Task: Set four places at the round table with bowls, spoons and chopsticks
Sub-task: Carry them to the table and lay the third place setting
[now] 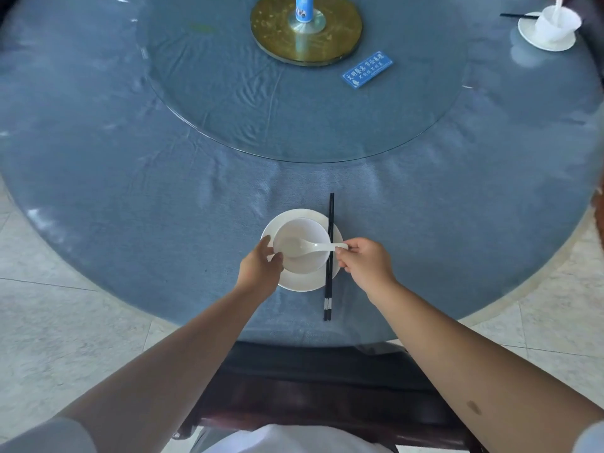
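Right hand (364,264): the handle end of a white spoon (309,246) is pinched between thumb and fingertips; the spoon's scoop lies inside the near bowl (302,245). Left hand (261,269): fingers are curled around the bowl's left rim, so the bowl is grasped. The bowl is seated on a white plate (300,284) at the near edge of the round table (130,191), which is covered in blue cloth. A pair of black chopsticks (330,256) is laid straight across the plate's right side, pointing toward the table's centre, passing under the spoon handle. At the far right edge a second place is seen: a white bowl (557,26) on a saucer, spoon upright in it, dark chopsticks (518,16) beside it. A glass turntable (228,103) is set mid-table, carrying a blue sign (367,69) and a brass disc (307,27). A dark wooden chair (327,387) is noted beneath the forearms.
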`<state>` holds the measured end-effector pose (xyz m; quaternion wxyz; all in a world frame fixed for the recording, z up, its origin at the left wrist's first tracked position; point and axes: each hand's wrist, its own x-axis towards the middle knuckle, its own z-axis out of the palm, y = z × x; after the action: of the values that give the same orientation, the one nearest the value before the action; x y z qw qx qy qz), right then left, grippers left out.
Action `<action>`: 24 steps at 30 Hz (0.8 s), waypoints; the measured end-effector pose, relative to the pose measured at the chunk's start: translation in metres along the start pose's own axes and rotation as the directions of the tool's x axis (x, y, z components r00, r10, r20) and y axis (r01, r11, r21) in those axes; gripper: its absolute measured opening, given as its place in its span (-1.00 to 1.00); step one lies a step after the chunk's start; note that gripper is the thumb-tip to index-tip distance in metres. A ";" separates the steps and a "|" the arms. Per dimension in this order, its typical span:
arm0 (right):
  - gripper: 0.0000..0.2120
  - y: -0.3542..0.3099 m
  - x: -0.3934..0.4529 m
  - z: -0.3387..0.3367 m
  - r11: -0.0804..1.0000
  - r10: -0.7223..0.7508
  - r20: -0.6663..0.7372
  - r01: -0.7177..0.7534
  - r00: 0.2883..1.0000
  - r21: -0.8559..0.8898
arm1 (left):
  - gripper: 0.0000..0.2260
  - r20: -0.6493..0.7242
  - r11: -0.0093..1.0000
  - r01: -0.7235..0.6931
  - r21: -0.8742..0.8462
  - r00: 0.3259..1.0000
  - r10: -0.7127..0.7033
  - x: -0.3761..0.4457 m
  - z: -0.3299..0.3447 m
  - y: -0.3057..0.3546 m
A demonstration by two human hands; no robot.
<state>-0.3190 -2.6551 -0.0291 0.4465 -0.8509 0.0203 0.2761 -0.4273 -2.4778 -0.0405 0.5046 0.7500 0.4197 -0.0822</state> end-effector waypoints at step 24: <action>-0.07 -0.103 -0.151 0.171 -0.042 -0.420 0.835 0.911 0.356 -0.410 | -0.19 -0.525 0.836 0.339 0.431 0.848 -0.073 -0.223 -0.166 -0.141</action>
<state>-0.4957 -2.4937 0.0449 0.0042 -0.7219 -0.6717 0.1662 -0.7195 -2.4429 0.0640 0.1538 0.8003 0.5771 -0.0540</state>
